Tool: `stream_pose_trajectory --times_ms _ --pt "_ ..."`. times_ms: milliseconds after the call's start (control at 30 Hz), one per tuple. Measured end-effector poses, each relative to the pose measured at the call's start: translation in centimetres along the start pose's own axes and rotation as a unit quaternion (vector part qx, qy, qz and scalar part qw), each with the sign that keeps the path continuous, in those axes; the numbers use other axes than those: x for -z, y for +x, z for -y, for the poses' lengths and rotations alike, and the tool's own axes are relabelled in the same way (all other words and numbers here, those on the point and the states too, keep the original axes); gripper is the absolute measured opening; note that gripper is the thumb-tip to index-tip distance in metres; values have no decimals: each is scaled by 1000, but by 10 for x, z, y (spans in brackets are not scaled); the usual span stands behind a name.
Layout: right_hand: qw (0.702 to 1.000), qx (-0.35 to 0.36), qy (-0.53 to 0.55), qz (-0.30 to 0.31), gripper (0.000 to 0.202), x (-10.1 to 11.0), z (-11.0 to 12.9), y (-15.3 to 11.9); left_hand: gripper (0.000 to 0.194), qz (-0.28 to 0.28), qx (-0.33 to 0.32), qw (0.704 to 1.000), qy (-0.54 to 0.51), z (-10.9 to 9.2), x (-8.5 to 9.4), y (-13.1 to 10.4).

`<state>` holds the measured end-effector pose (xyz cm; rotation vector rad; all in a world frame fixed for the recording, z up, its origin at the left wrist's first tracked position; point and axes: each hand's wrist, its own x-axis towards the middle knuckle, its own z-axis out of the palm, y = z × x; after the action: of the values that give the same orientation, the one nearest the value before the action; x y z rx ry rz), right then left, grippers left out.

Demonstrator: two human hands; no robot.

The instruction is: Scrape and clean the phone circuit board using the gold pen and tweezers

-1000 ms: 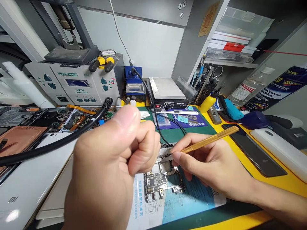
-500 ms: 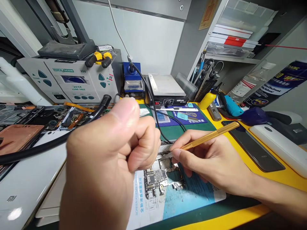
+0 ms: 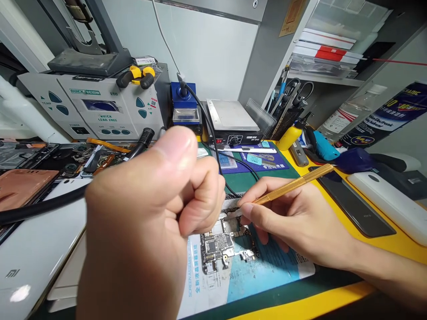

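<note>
My left hand [image 3: 156, 191] is a closed fist, large and close to the camera. Whatever its fingers wrap round is hidden behind them. My right hand [image 3: 290, 215] pinches a gold-handled craft knife [image 3: 293, 186] like a pen, its handle slanting up to the right. The thin blade reaches down to the upper part of a phone circuit board [image 3: 218, 244]; whether it touches cannot be told. Chips and metal shields cover the board, which lies on a blue and white printed sheet [image 3: 247, 286]. My left fist hides the board's upper left.
At the back left stands a hot air station [image 3: 100, 106] with a black hose [image 3: 43, 208]. Phone parts and a white phone back [image 3: 40, 244] lie on the left. A heating plate [image 3: 233, 116] sits behind. On the right are a dark phone [image 3: 358, 206] and bottles.
The knife blade now shows over the board's upper part. My right hand has shifted very slightly; my left fist stays closed, a little more to the left at the wrist.
</note>
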<state>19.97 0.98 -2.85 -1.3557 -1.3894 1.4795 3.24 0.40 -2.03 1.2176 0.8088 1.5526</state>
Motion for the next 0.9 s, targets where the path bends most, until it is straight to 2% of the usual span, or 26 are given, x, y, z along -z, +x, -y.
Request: stream_pose_trajectory --times_ms 133,300,333,567,600,667,733,767,800,900 --pt "1000 7 -4 -1 19 2 -3 0 66 -32 -26 999 18 0 -2 0" --pt "1000 6 -4 -4 21 2 -3 0 65 -11 26 999 23 1 -2 1" --pt "1000 5 -3 -3 21 2 -3 0 65 -51 10 998 21 1 -2 1" --pt "1000 2 -2 -6 21 -1 -2 0 62 -62 -6 997 37 0 -3 -1" --pt "1000 2 -4 -7 21 -1 -2 0 62 -39 10 998 37 0 -3 -2" --pt "1000 4 -9 -10 20 -1 -1 0 63 -39 5 999 38 1 -4 -4" --pt "1000 7 -14 -10 18 -1 0 0 63 -82 -18 995 52 2 -7 -6" --pt "1000 9 -17 -8 17 -1 0 1 64 -73 -35 995 59 3 -9 -6" --pt "1000 9 -19 -8 16 -1 0 1 64 -97 -41 992 66 3 -11 -6" --pt "1000 13 -25 -9 15 0 -1 1 67 -84 -34 994 54 0 -10 -2"
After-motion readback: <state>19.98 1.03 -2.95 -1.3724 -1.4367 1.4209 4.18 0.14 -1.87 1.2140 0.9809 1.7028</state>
